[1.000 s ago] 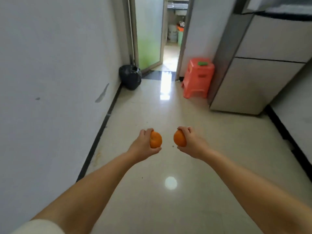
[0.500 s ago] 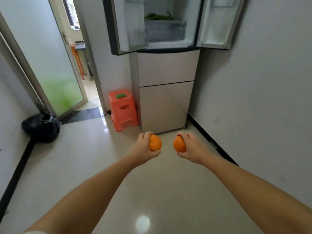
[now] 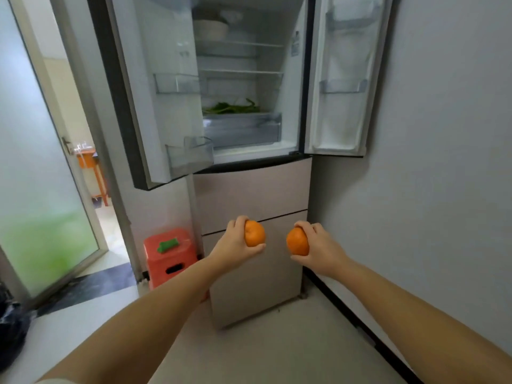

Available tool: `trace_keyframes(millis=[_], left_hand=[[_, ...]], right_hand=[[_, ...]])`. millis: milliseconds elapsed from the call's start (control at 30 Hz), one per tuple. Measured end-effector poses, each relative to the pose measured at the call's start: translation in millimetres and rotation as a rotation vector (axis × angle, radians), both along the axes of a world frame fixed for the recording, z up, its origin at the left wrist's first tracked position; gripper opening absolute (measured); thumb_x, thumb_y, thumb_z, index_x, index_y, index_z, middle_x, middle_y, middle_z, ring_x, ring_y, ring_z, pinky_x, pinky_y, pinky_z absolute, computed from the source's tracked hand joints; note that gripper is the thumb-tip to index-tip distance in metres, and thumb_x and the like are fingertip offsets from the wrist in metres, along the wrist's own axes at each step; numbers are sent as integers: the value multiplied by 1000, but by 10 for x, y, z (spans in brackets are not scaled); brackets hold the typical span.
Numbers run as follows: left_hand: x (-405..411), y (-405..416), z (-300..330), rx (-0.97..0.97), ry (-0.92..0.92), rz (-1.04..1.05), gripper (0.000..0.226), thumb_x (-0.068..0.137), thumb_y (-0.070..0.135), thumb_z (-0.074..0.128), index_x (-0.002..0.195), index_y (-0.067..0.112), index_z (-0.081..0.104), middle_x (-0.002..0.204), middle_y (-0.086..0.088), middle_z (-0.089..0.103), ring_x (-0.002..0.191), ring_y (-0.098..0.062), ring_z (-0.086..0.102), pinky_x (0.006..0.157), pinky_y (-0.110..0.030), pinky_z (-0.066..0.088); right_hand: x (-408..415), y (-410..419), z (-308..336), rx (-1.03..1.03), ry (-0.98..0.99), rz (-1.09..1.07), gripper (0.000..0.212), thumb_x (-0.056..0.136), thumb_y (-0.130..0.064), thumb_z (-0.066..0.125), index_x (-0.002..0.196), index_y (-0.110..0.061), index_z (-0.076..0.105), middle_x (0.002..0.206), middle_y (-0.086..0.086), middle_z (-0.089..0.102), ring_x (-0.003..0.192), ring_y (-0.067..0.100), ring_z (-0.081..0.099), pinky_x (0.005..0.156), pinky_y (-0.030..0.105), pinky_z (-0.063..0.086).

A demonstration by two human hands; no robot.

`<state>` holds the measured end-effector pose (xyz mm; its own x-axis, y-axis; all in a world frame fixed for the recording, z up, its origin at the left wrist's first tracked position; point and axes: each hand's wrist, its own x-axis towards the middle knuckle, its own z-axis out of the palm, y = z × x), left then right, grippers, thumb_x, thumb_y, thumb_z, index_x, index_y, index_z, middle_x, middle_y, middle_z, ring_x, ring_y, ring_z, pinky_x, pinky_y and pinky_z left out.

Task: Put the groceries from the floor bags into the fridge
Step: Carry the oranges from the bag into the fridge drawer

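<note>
My left hand (image 3: pixel 234 246) grips an orange (image 3: pixel 254 233), and my right hand (image 3: pixel 321 249) grips a second orange (image 3: pixel 297 241). Both are held out side by side in front of the fridge (image 3: pixel 249 195), level with its lower drawers. The fridge's two upper doors stand wide open, the left door (image 3: pixel 155 92) and the right door (image 3: pixel 343 79). Inside, glass shelves show, with green vegetables (image 3: pixel 231 108) lying above a clear crisper drawer (image 3: pixel 242 130) and a pale bowl (image 3: pixel 210 29) on a top shelf.
A red plastic stool (image 3: pixel 169 257) with a green thing on top stands left of the fridge. A frosted glass door (image 3: pixel 36 162) hangs open at the left, and a black bag (image 3: pixel 12 325) sits on the floor at the left edge. A grey wall (image 3: pixel 443 162) runs along the right.
The view has swung right and up from the corridor to the open fridge, which is now closer. Both hands have kept hold of their oranges and moved slightly apart.
</note>
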<state>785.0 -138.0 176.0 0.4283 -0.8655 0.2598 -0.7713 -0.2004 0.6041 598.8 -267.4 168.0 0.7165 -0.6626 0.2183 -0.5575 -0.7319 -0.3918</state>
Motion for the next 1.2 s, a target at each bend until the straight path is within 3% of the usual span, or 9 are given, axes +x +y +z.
trace_keyframes(millis=[300,400,533,633,700,867,967,1100,1200], left_hand=[[862,-2128,172,-145,256,30,65,76,43,72,125,21,35,122,-8,47,97,-24,60,77,-37,56],[1173,-2833,362,-217,431,52,55,82,33,69,122,19,34,120,-7,47,94,-18,57,68,-27,56],[1654,-3677,712,-369,674,109,60,86,31,66,133,14,33,127,-8,44,102,-20,55,64,-21,54],[2047,-4137,902,-485,954,167,65,85,35,66,137,15,31,130,-8,41,105,-25,56,71,-28,56],[2362,-4401,1027,-559,1111,196,66,83,39,68,136,15,35,130,-11,43,109,-28,56,65,-29,56],[3227,-5055,1362,-766,1406,174,39,84,36,67,115,19,48,119,-14,48,103,-29,57,59,-30,54],[3685,-5397,1470,-798,1477,180,42,84,33,68,116,18,46,121,-16,47,102,-30,57,52,-30,58],[4162,-5772,1553,-785,1499,188,45,84,32,68,120,14,47,127,-19,47,98,-31,58,48,-29,58],[4403,-5920,1547,-782,1509,153,54,84,33,68,129,12,45,128,-20,49,93,-31,62,46,-28,57]], right_hand=[[999,-2003,253,51,-148,-75,90,77,-43,74,147,-24,21,144,6,34,126,26,45,99,40,44],[1379,-2748,414,130,-188,-12,92,75,-43,75,147,-22,22,145,6,35,125,25,46,101,40,44],[1983,-3683,826,204,-265,105,76,74,-41,77,135,-21,36,129,4,47,108,18,53,87,32,47],[2530,-4166,1055,439,-352,112,66,78,-47,71,129,-20,40,119,3,51,98,17,56,72,27,50],[2939,-4433,1126,685,-458,127,61,82,-47,67,128,-18,40,121,6,50,99,18,55,65,25,50],[3962,-5139,1329,1125,-725,208,64,83,-43,67,133,-15,39,125,11,53,95,21,61,64,29,49],[4500,-5505,1464,1276,-856,227,66,82,-42,68,136,-18,39,127,14,53,87,22,62,58,29,49],[4989,-5889,1680,1362,-952,263,44,87,-40,62,122,-20,46,99,10,60,74,20,60,46,20,49],[5206,-6073,1732,1460,-1009,287,43,88,-40,61,123,-21,46,97,8,59,74,19,59,50,22,48]])
